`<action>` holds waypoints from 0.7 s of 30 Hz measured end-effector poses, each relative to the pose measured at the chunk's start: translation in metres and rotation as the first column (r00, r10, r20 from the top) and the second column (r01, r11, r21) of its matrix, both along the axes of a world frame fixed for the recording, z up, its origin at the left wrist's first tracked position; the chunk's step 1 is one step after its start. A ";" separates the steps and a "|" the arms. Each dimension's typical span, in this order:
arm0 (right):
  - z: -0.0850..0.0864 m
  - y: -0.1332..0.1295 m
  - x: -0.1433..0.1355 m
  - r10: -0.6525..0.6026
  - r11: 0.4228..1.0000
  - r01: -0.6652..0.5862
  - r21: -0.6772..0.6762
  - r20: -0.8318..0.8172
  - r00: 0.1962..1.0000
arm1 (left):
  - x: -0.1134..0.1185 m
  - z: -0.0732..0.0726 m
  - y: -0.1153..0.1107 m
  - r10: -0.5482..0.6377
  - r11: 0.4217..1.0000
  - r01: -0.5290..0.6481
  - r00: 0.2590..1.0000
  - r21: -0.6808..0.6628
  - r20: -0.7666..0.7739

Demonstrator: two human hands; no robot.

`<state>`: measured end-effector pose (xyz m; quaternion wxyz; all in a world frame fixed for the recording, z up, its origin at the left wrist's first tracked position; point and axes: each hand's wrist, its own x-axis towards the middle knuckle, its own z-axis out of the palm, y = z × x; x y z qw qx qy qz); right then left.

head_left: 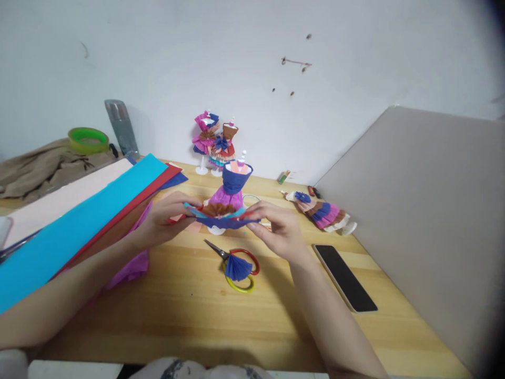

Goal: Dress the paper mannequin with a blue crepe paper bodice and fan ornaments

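Between both hands a layered strip of crepe paper (224,223), blue below with light blue, red and brown layers above, is stretched sideways. My left hand (168,218) pinches its left end, and my right hand (278,226) pinches the right end. Just behind the strip stands a small mannequin (235,179) with a blue paper top and a purple skirt; its lower part is partly hidden by the strip. Below the hands, scissors (224,255) with red and yellow handles lie on the table, a folded blue paper fan (239,267) resting on them.
Long paper sheets (98,205) and a purple piece (132,268) lie left. Two dressed mannequins (205,138) stand behind; another (323,213) lies right, near a phone (347,279). A bottle (123,129), green tape (88,140) and brown cloth (43,166) are back left. A panel (418,210) borders the right.
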<state>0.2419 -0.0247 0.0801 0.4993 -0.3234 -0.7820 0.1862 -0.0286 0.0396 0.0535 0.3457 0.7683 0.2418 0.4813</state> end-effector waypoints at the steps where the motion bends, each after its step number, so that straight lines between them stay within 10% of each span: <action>1: -0.002 0.003 0.000 -0.022 0.999 0.022 -0.023 0.002 1.000 | 0.000 -0.004 0.004 0.017 0.998 -0.014 0.999 0.061 -0.051; 7: -0.010 0.008 -0.003 -0.048 0.995 0.055 -0.087 0.079 0.996 | 0.002 -0.029 0.017 -0.059 0.997 0.069 0.976 0.041 -0.209; 13: -0.004 -0.002 -0.007 0.005 0.987 0.025 -0.161 0.179 0.984 | -0.007 -0.031 0.027 -0.250 0.943 0.161 0.921 -0.291 -0.299; 21: -0.008 -0.002 -0.014 0.073 0.979 -0.024 -0.201 0.240 0.968 | 0.023 -0.020 -0.006 -0.390 0.700 0.338 0.919 -0.630 0.060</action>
